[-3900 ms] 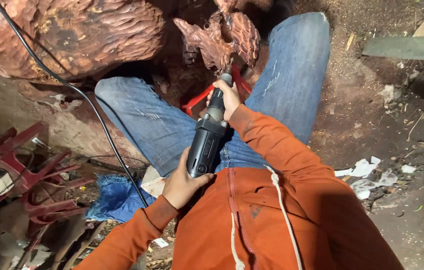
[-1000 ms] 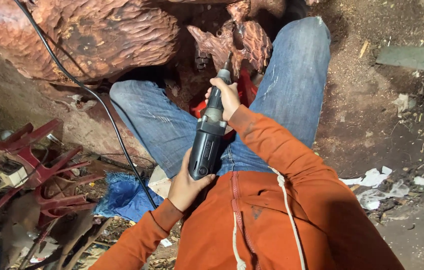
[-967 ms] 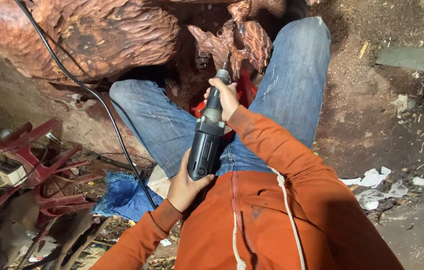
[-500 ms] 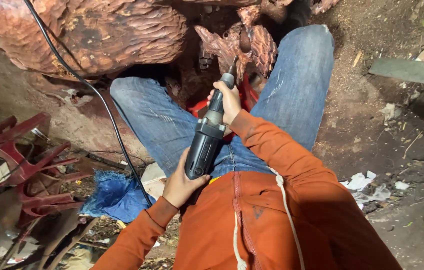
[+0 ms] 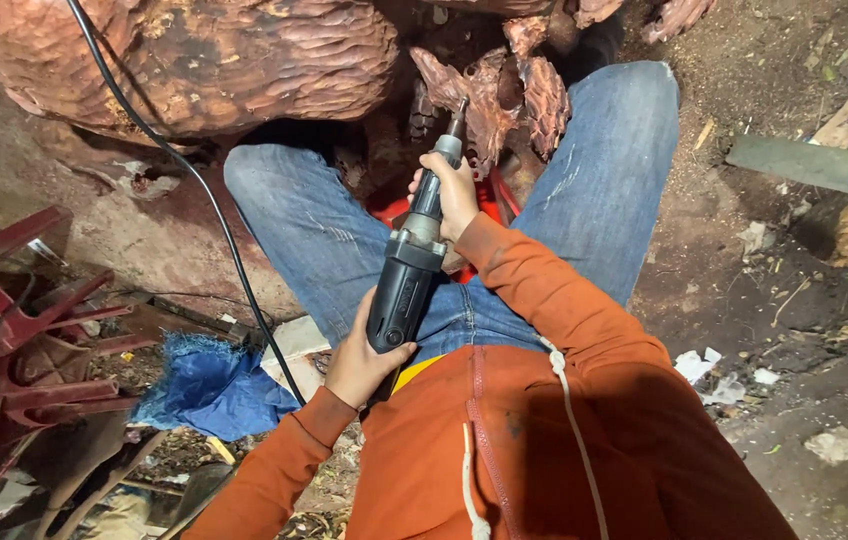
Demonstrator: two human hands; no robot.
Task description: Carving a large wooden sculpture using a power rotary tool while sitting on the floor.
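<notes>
Head view, looking down over a seated person in an orange hooded top and blue jeans. The power tool [image 5: 409, 275], a long black-and-grey die grinder of cylindrical shape, lies along the midline between the thighs, pointing toward 12 o'clock. The left hand [image 5: 362, 360] is closed around the thick black plastic rear of the body; the right hand [image 5: 452, 192] is closed around the slim metallic neck near the front. The tool's narrow tip meets the wood carving [image 5: 489, 95], a reddish-brown piece with jagged, flame-like lobes and a rough, chiselled surface, standing at 12 o'clock from the hands.

At 10 o'clock bulges a large rounded carved mass [image 5: 224, 60] of the same wood, its skin covered in rippled, scale-like gouge marks. A black cable [image 5: 209, 200], smooth and thin, runs across it from the top edge down toward the left elbow. A red plastic stool [image 5: 394, 208] shows between the knees, under the tool. A crumpled blue cloth [image 5: 209, 385] lies at 8 o'clock, just beside the left forearm; dark red plastic chairs [image 5: 29, 330], overturned, lie at 9 o'clock. The earth floor [image 5: 794, 330] at 3 o'clock is dusty, scattered with paper scraps and wood planks [image 5: 824, 165].
</notes>
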